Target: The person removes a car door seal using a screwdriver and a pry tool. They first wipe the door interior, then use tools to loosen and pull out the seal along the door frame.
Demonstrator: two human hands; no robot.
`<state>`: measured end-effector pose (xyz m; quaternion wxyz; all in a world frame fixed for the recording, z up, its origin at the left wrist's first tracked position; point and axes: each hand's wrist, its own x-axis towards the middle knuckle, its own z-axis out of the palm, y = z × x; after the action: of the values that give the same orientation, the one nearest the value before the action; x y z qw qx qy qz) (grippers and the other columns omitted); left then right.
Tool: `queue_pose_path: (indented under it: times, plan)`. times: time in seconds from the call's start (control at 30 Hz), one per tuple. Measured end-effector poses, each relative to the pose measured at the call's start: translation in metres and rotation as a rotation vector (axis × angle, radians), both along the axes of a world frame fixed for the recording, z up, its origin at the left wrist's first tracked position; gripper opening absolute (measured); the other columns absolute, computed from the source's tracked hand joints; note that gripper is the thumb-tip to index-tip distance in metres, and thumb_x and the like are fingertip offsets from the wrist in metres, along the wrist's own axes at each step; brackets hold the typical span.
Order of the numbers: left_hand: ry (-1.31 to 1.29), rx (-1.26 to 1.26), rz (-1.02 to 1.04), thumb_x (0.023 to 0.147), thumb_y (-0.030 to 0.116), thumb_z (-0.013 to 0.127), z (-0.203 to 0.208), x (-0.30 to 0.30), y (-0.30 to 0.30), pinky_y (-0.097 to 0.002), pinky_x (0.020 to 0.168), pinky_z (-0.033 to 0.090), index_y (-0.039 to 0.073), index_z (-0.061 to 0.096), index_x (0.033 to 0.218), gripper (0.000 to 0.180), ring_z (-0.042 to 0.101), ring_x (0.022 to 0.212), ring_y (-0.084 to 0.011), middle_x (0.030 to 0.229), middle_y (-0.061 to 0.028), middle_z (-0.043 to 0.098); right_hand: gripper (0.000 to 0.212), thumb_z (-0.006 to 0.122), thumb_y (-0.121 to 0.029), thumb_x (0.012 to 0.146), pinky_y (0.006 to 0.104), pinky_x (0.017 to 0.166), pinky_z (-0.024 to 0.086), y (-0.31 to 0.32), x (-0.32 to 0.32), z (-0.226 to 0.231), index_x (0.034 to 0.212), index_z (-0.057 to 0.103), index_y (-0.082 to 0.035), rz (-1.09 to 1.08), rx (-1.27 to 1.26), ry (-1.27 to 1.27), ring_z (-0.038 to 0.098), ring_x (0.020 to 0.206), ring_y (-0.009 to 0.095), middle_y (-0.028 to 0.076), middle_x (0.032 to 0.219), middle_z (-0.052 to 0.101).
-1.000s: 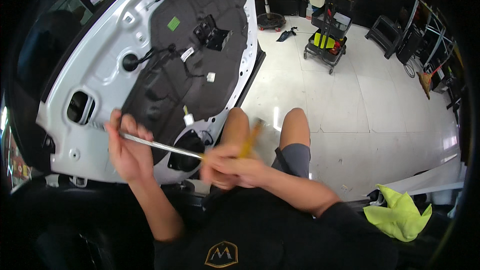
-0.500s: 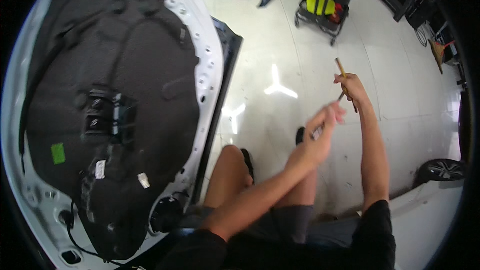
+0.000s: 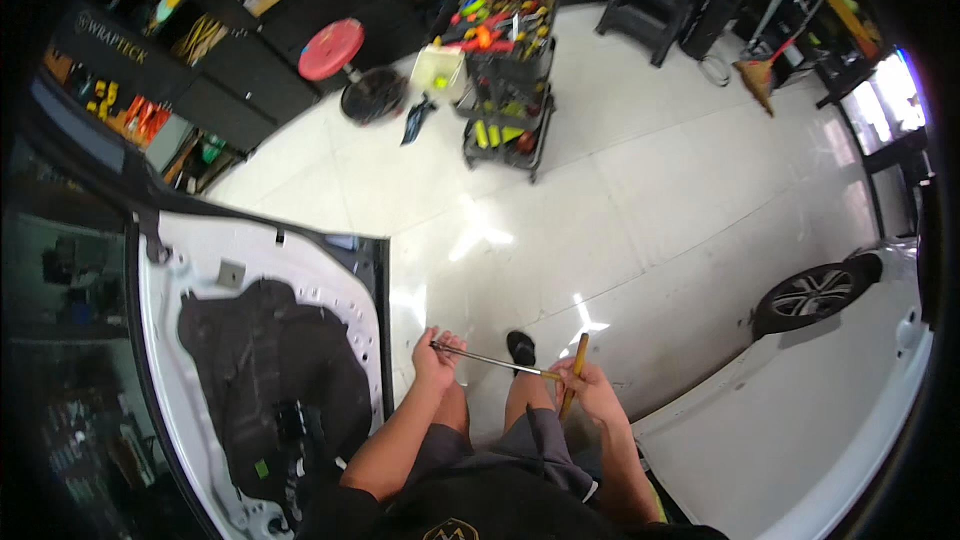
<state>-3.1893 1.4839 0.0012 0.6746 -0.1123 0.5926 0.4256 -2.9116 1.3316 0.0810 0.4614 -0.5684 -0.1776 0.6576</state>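
In front of my lap, a slim silver rod point(image 3: 492, 359) runs from one hand to the other. My left hand point(image 3: 434, 364) is closed around its dark left end. My right hand point(image 3: 595, 395) grips a yellowish-brown stick point(image 3: 581, 348), held nearly upright. The rod's yellowish right end meets my right fingers beside the stick; whether the two are joined I cannot tell. At my left stands an opened white car door point(image 3: 330, 268) with black inner lining point(image 3: 240, 352), its trim panel off. Neither hand touches the door.
A black tool cart point(image 3: 505, 100) loaded with tools stands ahead. Left of it are a red round stool point(image 3: 332, 50) and a white bin point(image 3: 437, 68). A black step stool point(image 3: 640, 15) is farther back. White car bodywork point(image 3: 770, 420) and a wheel point(image 3: 815, 295) flank my right.
My view has swung up and widened, showing the cart and cabinets. My hands have moved apart and now sit lower, before my lap, with the rod stretched between them.
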Motion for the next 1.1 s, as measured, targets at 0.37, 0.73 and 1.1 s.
queue_pose_path:
  times: [0.37,0.73,1.1]
  plan:
    - [0.004,0.52,-0.978,0.107,0.042,0.043,0.163,0.085,0.159,-0.0266,0.055,0.035,0.002,0.06,0.099,0.044,0.045,0.06,-0.01,0.072,-0.0005,0.05,0.026,0.061,-0.015,0.091,0.0495,0.069,0.051,0.378,0.108,0.196,0.114,0.058,-0.003,0.046,0.594,-1.262,0.066,0.081,0.041,0.024,0.09,0.066]
    - [0.083,0.484,-0.798,0.107,0.028,0.046,0.136,0.224,0.305,-0.0222,0.048,0.034,0.004,0.059,0.094,0.031,0.043,0.055,-0.0055,0.066,0.0031,0.047,0.034,0.056,-0.014,0.086,0.0548,0.082,0.054,0.666,0.159,0.078,0.117,0.062,-0.002,0.728,0.482,-1.52,0.067,0.093,0.042,0.026,0.101,0.068]
    - [1.261,0.581,-1.041,0.101,0.028,0.052,0.106,0.357,0.564,-0.0533,0.069,0.051,0.002,0.061,0.104,0.027,0.067,0.08,-0.0441,0.086,-0.0243,0.069,0.047,0.059,-0.023,0.09,0.0602,0.102,0.041,0.869,0.264,0.026,0.133,0.055,-0.003,0.789,0.475,-1.499,0.051,0.128,0.043,0.025,0.135,0.055]
